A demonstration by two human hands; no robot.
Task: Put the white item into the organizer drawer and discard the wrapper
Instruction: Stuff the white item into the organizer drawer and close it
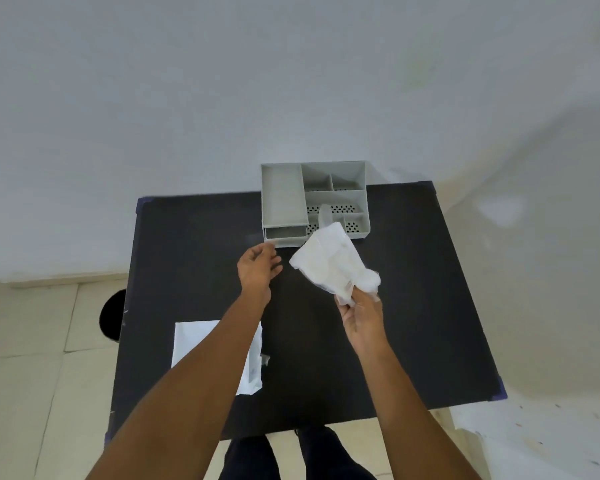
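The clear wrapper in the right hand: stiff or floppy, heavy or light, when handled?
Likely floppy: the clear wrapper crumples and bunches where the right hand pinches one end. Probably light, since that pinch alone holds it above the black table. The film looks smooth, so it may slip; what it contains is too blurred to tell.

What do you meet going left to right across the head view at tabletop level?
Dark round object on the floor → white sheet → left hand → right hand holding the wrapped white item. The grey organizer sits farther back.
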